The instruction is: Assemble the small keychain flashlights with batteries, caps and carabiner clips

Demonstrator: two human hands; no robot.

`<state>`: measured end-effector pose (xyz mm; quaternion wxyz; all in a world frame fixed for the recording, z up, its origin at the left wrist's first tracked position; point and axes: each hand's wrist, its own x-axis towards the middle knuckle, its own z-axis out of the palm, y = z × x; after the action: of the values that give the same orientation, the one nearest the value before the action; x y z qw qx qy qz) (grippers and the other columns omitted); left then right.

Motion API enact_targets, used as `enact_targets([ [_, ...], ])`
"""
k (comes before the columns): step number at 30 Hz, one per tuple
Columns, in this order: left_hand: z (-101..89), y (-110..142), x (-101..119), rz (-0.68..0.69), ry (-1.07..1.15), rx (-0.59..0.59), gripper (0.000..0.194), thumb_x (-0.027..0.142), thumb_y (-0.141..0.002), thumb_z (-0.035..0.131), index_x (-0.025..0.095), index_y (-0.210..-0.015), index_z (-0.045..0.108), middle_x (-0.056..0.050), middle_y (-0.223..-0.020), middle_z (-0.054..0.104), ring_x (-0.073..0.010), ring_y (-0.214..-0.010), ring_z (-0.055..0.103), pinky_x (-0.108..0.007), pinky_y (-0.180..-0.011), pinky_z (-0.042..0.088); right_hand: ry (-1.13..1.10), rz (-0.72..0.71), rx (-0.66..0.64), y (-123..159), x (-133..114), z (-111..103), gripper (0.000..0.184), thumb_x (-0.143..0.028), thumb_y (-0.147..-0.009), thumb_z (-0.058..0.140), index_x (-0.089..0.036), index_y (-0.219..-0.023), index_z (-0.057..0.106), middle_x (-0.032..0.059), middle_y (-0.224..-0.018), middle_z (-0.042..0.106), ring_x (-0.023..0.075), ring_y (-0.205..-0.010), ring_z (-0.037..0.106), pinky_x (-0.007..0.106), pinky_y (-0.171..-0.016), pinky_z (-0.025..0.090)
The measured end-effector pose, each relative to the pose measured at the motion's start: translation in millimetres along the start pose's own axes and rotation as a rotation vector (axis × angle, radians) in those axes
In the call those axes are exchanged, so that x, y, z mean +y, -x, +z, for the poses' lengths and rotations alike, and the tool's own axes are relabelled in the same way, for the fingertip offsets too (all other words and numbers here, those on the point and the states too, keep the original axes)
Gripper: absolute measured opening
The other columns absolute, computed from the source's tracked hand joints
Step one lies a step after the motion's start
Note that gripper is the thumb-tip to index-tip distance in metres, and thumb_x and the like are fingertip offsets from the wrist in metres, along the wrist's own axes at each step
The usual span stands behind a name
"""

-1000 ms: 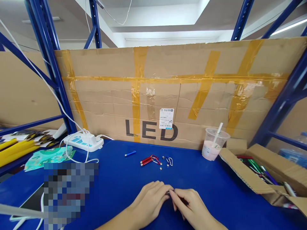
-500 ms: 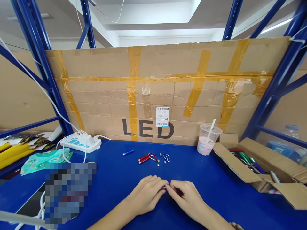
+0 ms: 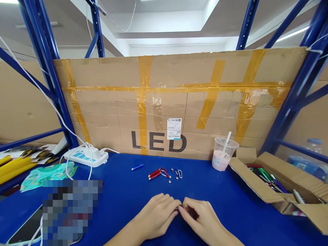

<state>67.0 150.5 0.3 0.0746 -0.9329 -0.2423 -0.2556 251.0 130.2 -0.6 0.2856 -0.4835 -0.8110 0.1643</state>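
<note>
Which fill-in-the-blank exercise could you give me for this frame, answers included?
1. Beyond the left hand and right hand, two ____ cylinders lie side by side on the table.
2. The plastic cup has a white ____ in it.
3. Large black letters on the cardboard panel spell ____.
Missing words: red; straw; LED.

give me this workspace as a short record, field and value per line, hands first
left hand: pinches a small dark item, mostly hidden
right hand: meets the left hand at that item
surface: blue table
beyond hands: red tubes, small silvery pieces, carabiner, blue tube
right: cup, open cardboard box
left: power strip
back: cardboard panel marked LED
</note>
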Motion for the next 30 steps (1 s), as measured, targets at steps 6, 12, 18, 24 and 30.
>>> enact_targets([
  [6,-4.4,-1.5,2.5,0.025,-0.032,0.075,0.023,0.018,-0.093,0.025,0.018,-0.105,0.045,0.000,-0.090,0.063,-0.0135,-0.078,0.057,-0.026,-0.074,0.043,-0.006,-0.036,-0.006,0.1,0.1,-3.1,0.034,-0.040,-0.088,0.038,-0.017,-0.063,0.042,-0.0044,-0.056,0.048,0.0051,-0.047,0.037,0.017,-0.047,0.027],
  [12,-2.2,-1.6,0.3,0.032,-0.012,0.003,0.019,0.017,-0.092,0.030,0.018,-0.101,0.047,-0.001,-0.086,0.061,-0.0132,-0.074,0.054,-0.027,-0.075,0.039,-0.024,-0.039,-0.012,-0.7,0.6,-5.3,0.030,-0.041,-0.087,0.041,-0.017,-0.068,0.046,-0.0048,-0.057,0.050,0.0046,-0.046,0.039,0.016,-0.046,0.029],
  [18,-1.5,-2.2,-1.1,-0.137,0.027,-0.012,0.018,0.017,-0.090,0.034,0.021,-0.102,0.047,0.000,-0.087,0.060,-0.0139,-0.075,0.052,-0.027,-0.074,0.036,-0.120,0.062,0.035,-2.5,5.6,-2.5,0.029,-0.046,-0.084,0.046,-0.019,-0.078,0.054,-0.0029,-0.064,0.056,0.0066,-0.050,0.047,0.017,-0.049,0.036],
  [24,-0.3,0.7,1.9,-0.200,0.117,0.013,0.018,0.016,-0.090,0.036,0.022,-0.102,0.048,0.001,-0.089,0.061,-0.0140,-0.076,0.052,-0.028,-0.074,0.036,-0.230,0.113,0.084,-5.0,4.2,0.9,0.032,-0.047,-0.081,0.050,-0.016,-0.075,0.056,-0.0007,-0.070,0.057,0.0061,-0.044,0.050,0.019,-0.047,0.038],
  [30,4.7,2.5,0.6,-0.230,0.150,-0.001,0.017,0.018,-0.090,0.038,0.023,-0.102,0.049,0.002,-0.093,0.061,-0.0145,-0.080,0.053,-0.028,-0.076,0.037,-0.333,0.128,0.130,-8.3,3.9,1.3,0.034,-0.049,-0.077,0.055,-0.015,-0.075,0.059,0.0011,-0.072,0.057,0.0060,-0.041,0.051,0.020,-0.043,0.039],
])
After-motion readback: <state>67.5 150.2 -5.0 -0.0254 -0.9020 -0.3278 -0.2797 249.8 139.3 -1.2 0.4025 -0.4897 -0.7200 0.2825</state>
